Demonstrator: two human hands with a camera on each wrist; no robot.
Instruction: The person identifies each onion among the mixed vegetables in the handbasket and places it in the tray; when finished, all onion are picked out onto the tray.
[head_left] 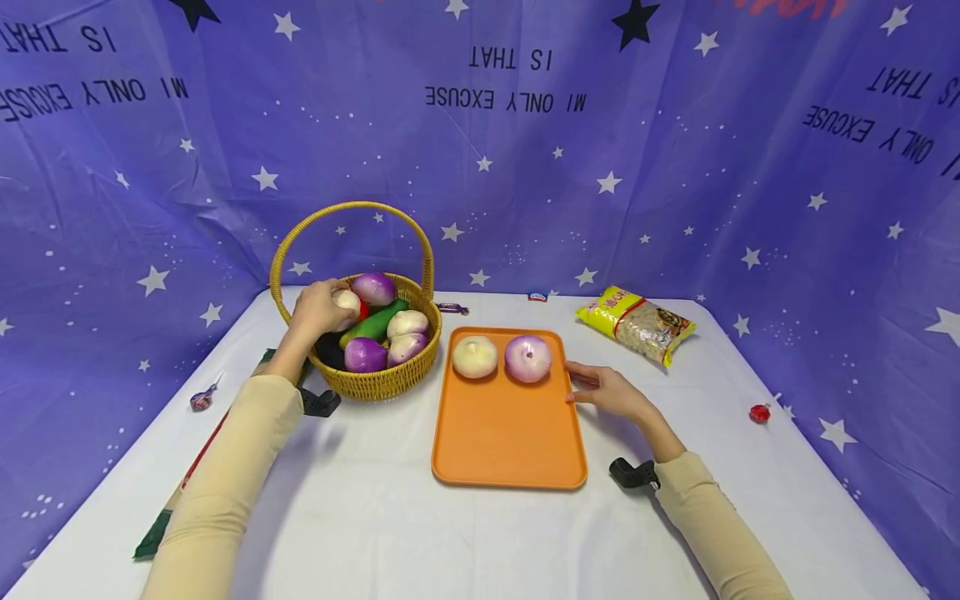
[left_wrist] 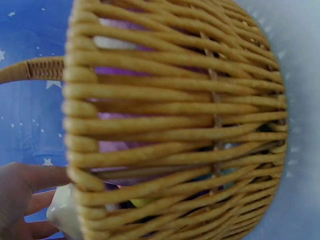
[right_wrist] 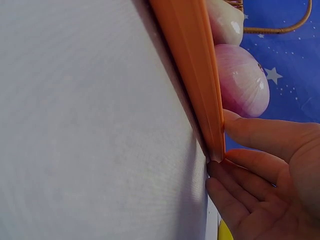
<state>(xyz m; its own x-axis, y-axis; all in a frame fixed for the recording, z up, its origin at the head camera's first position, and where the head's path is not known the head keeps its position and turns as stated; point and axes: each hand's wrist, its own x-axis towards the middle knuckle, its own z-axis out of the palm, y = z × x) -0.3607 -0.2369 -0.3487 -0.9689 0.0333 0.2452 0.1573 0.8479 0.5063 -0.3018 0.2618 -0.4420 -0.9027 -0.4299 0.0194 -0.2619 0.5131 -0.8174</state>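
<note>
In the head view my left hand (head_left: pixel 318 310) reaches over the left rim of a wicker basket (head_left: pixel 382 383) and grips a whitish, onion-like bulb (head_left: pixel 347 305). The left wrist view shows this pale bulb (left_wrist: pixel 65 212) between the fingers beside the woven wall. Around it in the basket lie a green cucumber-like vegetable (head_left: pixel 373 323), purple onion-like bulbs (head_left: pixel 365 355) and pale bulbs (head_left: pixel 408 323). My right hand (head_left: pixel 611 392) touches the right edge of an orange tray (head_left: pixel 506 437) with thumb and fingertips. A white onion (head_left: pixel 475 357) and a purple onion (head_left: pixel 528 359) sit on the tray's far half.
A yellow food packet (head_left: pixel 637 325) lies at the back right. Lollipops lie at the left (head_left: pixel 201 400) and right (head_left: pixel 760 413). A long green-ended packet (head_left: pixel 153 533) lies under the left arm. Small wrapped sweets (head_left: pixel 452 308) rest near the back edge. The basket's tall handle (head_left: pixel 360 205) arches above it.
</note>
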